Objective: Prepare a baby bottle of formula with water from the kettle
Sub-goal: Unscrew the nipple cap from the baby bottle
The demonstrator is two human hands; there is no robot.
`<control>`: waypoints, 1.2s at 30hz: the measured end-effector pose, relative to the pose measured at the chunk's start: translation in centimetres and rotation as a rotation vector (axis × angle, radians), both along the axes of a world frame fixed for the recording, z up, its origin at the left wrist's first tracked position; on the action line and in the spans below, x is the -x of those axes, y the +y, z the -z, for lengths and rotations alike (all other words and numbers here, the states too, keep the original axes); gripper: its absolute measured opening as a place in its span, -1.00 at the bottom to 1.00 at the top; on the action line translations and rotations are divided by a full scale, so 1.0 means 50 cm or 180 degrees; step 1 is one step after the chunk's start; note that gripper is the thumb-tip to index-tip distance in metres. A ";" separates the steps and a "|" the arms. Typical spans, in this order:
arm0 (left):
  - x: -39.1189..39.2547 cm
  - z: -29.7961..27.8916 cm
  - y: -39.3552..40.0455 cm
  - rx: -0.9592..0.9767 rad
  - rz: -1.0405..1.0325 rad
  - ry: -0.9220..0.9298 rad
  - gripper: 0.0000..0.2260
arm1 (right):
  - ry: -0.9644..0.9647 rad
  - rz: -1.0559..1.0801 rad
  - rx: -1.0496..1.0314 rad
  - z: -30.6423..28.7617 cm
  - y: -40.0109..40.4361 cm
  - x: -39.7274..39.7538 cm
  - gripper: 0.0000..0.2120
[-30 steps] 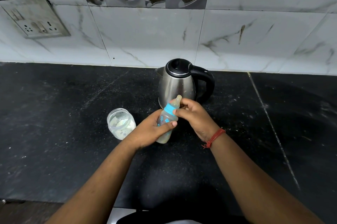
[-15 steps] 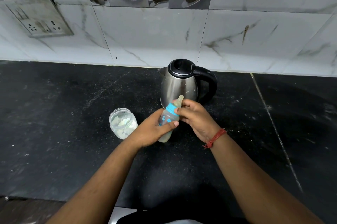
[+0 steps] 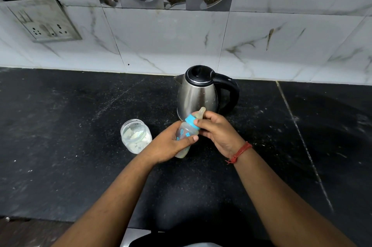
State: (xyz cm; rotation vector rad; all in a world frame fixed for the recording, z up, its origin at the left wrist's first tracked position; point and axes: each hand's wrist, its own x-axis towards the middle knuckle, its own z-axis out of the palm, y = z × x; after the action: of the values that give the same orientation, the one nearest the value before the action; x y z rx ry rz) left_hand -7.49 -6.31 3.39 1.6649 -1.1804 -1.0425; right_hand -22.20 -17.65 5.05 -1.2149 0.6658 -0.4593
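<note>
We grip the baby bottle in our left hand near the kettle, right hand fingers pinching its blue collar.

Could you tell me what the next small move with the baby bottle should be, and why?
Probably finish twisting the blue collar tight. The left hand grips the tilted baby bottle, the right hand pinches the collar below the teat, and cloudy liquid already sits inside, so sealing likely comes before shaking.

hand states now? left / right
Left hand: grips the baby bottle around its body.
Right hand: fingers pinch the bottle's blue collar.
</note>
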 end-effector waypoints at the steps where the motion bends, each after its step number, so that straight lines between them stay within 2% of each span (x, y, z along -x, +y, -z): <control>1: 0.000 0.000 0.000 0.0001 -0.0002 0.0006 -0.76 | -0.0096 0.0013 -0.0119 0.001 -0.001 0.003 -0.75; 3: -0.003 0.003 0.001 -0.0022 0.0009 -0.0003 -0.76 | -0.0263 0.0009 -0.0314 0.002 -0.003 0.007 -0.58; 5: -0.005 0.006 0.002 -0.0044 0.0017 -0.0012 -0.75 | -0.0296 -0.0070 -0.0327 0.003 -0.003 0.009 -0.51; 12: -0.005 0.006 0.002 -0.0080 -0.0011 -0.0060 -0.74 | -0.0187 0.0200 -0.0017 -0.001 0.001 0.000 -0.65; 16: -0.009 0.010 0.003 -0.0069 -0.0206 0.0048 -0.54 | -0.0251 0.0715 0.0230 0.001 -0.015 0.004 -0.61; 18: -0.011 0.014 0.002 0.0000 -0.0259 0.0131 -0.47 | 0.0011 0.0873 0.0669 0.005 -0.025 0.010 -0.62; 22: -0.014 0.026 -0.006 0.0234 -0.0356 0.0042 -0.52 | 0.0978 0.0848 0.1753 0.028 -0.040 0.030 -0.66; 27: -0.007 0.037 -0.021 0.0334 -0.0485 -0.0157 -0.50 | 0.1864 0.0339 0.2830 0.076 -0.042 0.052 -0.62; 31: 0.004 0.059 -0.028 0.0214 -0.0485 -0.0177 -0.55 | 0.2425 -0.0094 0.3370 0.111 -0.030 0.062 -0.54; 36: 0.029 0.078 -0.041 0.0056 -0.0384 -0.0434 -0.58 | 0.3057 -0.0412 0.3739 0.141 -0.027 0.068 -0.40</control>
State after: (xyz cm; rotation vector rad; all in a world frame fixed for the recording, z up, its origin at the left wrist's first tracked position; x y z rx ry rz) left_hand -8.93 -8.34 -0.51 1.7933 -1.1565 -0.8530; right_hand -25.58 -19.02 -2.01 -2.6455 1.1669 -0.0834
